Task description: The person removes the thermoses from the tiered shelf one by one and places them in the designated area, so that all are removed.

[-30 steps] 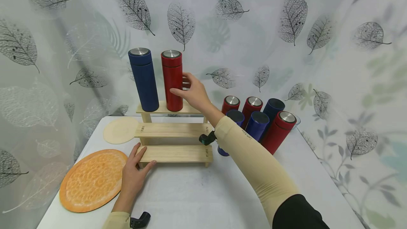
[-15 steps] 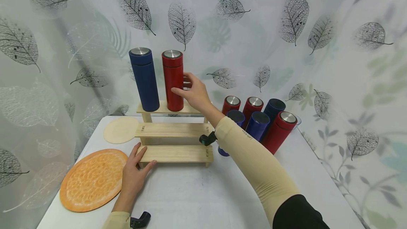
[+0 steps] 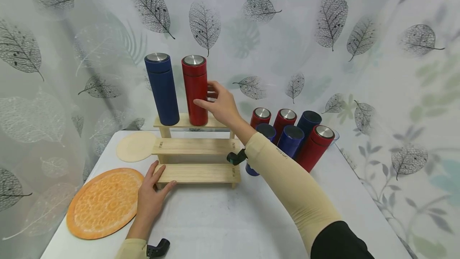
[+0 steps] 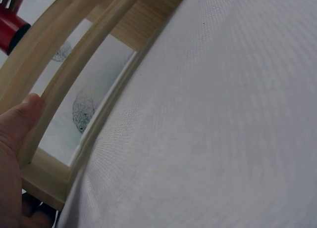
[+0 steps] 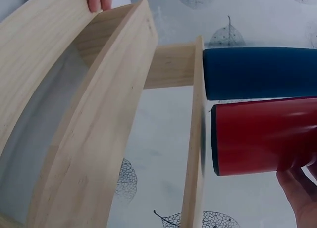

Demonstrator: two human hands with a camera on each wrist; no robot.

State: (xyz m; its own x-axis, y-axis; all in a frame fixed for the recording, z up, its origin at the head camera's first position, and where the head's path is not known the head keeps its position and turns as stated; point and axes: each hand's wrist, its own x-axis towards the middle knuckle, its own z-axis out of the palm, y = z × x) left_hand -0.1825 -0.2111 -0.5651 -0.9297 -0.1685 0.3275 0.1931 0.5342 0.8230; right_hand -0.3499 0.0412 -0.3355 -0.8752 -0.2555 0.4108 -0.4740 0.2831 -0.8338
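Observation:
My right hand (image 3: pixel 223 106) grips the red thermos bottle (image 3: pixel 195 87) from its right side, over the top step of a three-step wooden rack (image 3: pixel 197 173). In the right wrist view a narrow gap shows between the base of that red bottle (image 5: pixel 257 136) and the step. A dark blue thermos bottle (image 3: pixel 162 91) with a silver lid top stands left of it on the same step. My left hand (image 3: pixel 150 197) holds the left end of the lowest step; its thumb (image 4: pixel 22 114) lies against the wood in the left wrist view.
Right of the rack several red and blue bottles stand grouped, with a red one (image 3: pixel 316 147) at the front right. An orange round mat (image 3: pixel 106 203) and a pale round mat (image 3: pixel 134 147) lie on the left. A leaf-print curtain (image 3: pixel 230 31) hangs behind the white table (image 3: pixel 215 227).
Almost nothing differs: both hands keep their places, and the red bottle stays over the top step. The head view has shifted very slightly.

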